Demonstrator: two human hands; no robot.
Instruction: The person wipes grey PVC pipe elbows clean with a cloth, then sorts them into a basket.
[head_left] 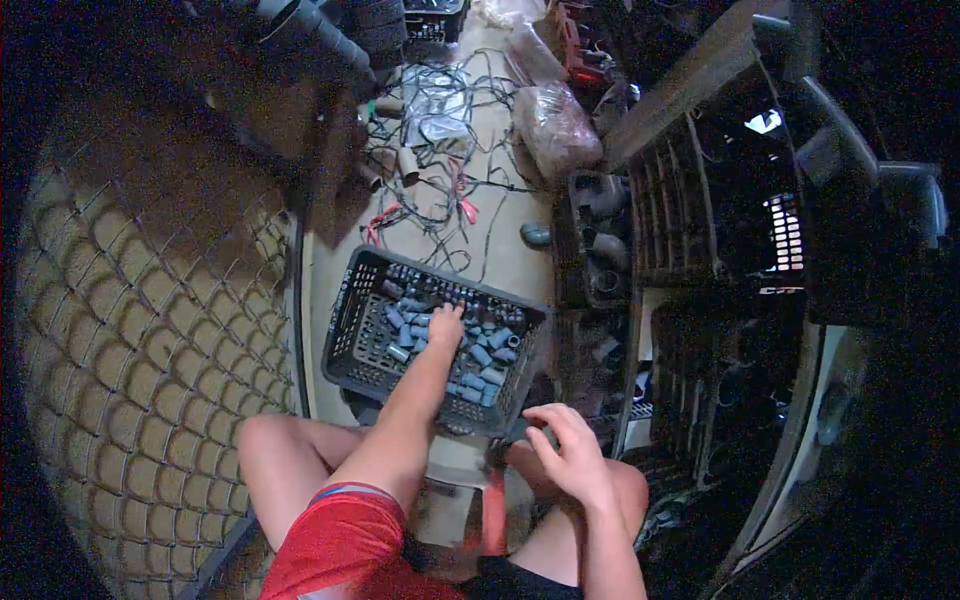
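A dark plastic crate (340, 320) with slotted walls stands in front of my knees. Many blue-grey pipe fittings (483, 356) lie loose across its floor. My left hand (446, 325) reaches into the middle of the crate, fingers slightly apart over the fittings. No fitting shows in its grasp, though the fingertips are small in view. Above my right knee, just outside the crate's near right corner, my right hand (572, 448) hangs with fingers loosely curved and thumb apart. It holds nothing.
A chain-link fence (150, 400) runs along the left. Tangled black cables (440, 185) lie on the floor beyond the crate, near a plastic-wrapped bundle (558, 130). Dark crates (600, 240) with larger fittings line the right, and one grey fitting (536, 235) lies on the floor.
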